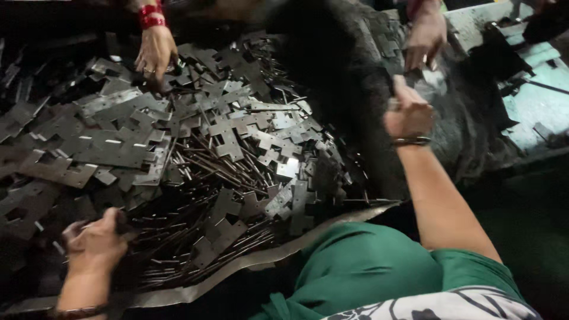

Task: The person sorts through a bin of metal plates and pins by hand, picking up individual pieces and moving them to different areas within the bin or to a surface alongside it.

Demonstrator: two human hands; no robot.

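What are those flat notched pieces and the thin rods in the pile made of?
Flat notched plates: apparently sheet metal, dull grey, with glints along the edges. Thin rods: likely steel pins, darker, with fine bright highlights. Whether they are coated or oiled cannot be told.

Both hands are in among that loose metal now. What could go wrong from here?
1. The left hand is buried among thin dark metal rods and flat notched steel plates; bare skin may get cut or pricked.
2. Another person's hand with red bangles works the same heap, so a shifted plate could strike it.
3. The right hand grips dark cloth; pulling may spill parts.
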